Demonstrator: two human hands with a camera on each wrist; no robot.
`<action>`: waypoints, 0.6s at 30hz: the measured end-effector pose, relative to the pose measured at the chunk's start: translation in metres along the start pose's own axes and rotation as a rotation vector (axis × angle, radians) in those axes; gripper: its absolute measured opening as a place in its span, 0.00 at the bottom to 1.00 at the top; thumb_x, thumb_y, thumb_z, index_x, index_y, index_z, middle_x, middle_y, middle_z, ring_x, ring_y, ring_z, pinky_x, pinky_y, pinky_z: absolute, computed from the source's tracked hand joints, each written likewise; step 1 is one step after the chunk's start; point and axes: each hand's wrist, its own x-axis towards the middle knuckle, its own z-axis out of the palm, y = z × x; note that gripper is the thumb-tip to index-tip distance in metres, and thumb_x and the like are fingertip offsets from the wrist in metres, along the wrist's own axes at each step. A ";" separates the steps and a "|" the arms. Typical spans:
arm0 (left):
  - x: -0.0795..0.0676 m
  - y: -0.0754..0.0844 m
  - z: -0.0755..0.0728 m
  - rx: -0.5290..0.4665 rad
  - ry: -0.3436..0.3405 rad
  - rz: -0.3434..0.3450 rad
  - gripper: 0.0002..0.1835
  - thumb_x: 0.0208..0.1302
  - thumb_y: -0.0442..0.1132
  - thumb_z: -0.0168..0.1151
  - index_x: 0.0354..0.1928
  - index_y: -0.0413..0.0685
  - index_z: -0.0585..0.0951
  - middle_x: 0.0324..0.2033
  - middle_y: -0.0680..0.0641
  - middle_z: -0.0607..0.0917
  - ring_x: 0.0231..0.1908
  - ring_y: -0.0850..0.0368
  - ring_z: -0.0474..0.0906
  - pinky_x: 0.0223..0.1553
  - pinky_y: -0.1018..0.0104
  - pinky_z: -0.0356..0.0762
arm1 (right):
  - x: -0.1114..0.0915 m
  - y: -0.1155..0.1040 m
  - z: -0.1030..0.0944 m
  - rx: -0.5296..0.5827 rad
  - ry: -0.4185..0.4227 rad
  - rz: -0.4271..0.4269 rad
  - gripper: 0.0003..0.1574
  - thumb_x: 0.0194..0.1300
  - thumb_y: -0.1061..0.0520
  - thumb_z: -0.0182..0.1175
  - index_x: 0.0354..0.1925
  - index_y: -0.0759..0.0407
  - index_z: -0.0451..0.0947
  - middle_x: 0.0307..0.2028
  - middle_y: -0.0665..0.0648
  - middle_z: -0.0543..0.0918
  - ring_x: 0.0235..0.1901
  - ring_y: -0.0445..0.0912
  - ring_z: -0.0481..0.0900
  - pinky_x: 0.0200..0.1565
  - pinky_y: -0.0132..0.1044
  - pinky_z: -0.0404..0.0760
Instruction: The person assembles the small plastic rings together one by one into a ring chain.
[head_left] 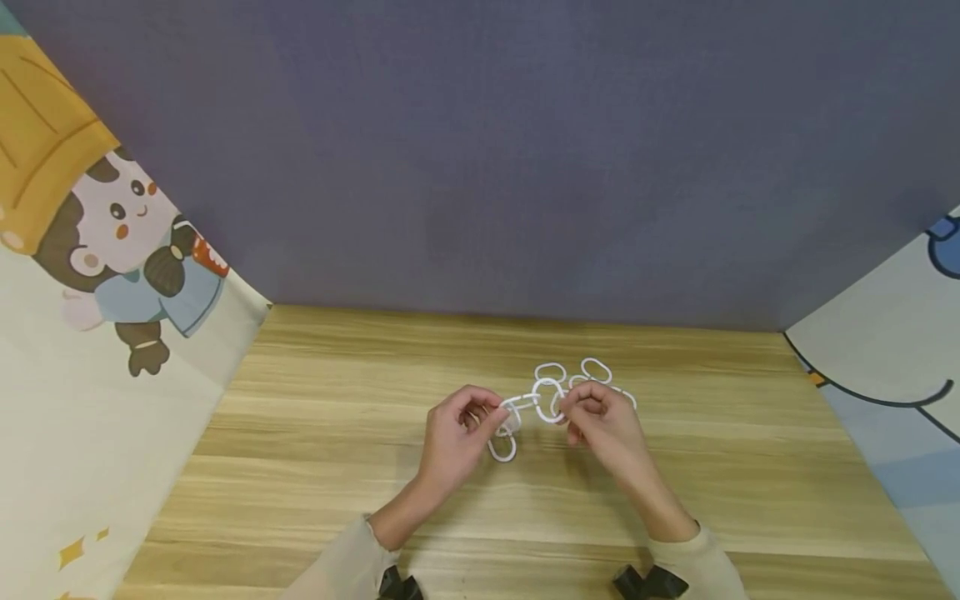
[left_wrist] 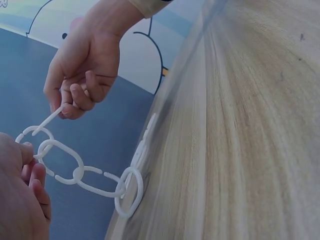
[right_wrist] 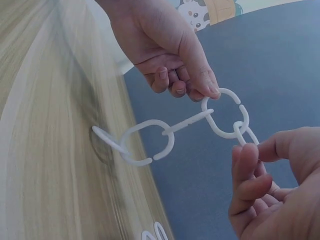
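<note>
Wooden tabletop (head_left: 360, 375); white chain (head_left: 537, 398) spans between pinching hands (head_left: 456, 433) (head_left: 613, 427).

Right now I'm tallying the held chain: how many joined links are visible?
5: one link in the right hand, one link in the left hand, three links trailing from that; hands may hide others.

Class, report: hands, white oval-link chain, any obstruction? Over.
Left hand pinching white plastic-looking oval-link chain. Right hand pinching another white link. More white links beyond, on wood-grain table. No obstruction seen.
</note>
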 end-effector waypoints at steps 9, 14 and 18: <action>0.000 -0.001 -0.001 0.019 -0.032 -0.052 0.04 0.70 0.31 0.76 0.43 0.40 0.90 0.33 0.49 0.89 0.34 0.62 0.80 0.33 0.76 0.74 | -0.001 -0.001 -0.006 0.007 -0.006 -0.039 0.08 0.76 0.69 0.64 0.50 0.74 0.79 0.27 0.53 0.83 0.20 0.40 0.75 0.21 0.28 0.70; 0.003 -0.003 0.000 0.070 -0.057 -0.064 0.04 0.70 0.31 0.76 0.43 0.41 0.90 0.33 0.51 0.88 0.34 0.62 0.81 0.34 0.75 0.76 | 0.001 -0.002 -0.010 0.076 -0.037 -0.082 0.12 0.75 0.70 0.63 0.54 0.71 0.77 0.26 0.52 0.84 0.18 0.39 0.71 0.20 0.28 0.66; 0.008 -0.006 0.002 0.107 -0.079 -0.069 0.04 0.69 0.31 0.76 0.42 0.42 0.90 0.33 0.52 0.89 0.34 0.63 0.81 0.35 0.74 0.78 | 0.007 -0.002 -0.014 0.100 -0.077 -0.077 0.12 0.75 0.69 0.64 0.54 0.69 0.77 0.25 0.51 0.85 0.17 0.38 0.71 0.20 0.27 0.65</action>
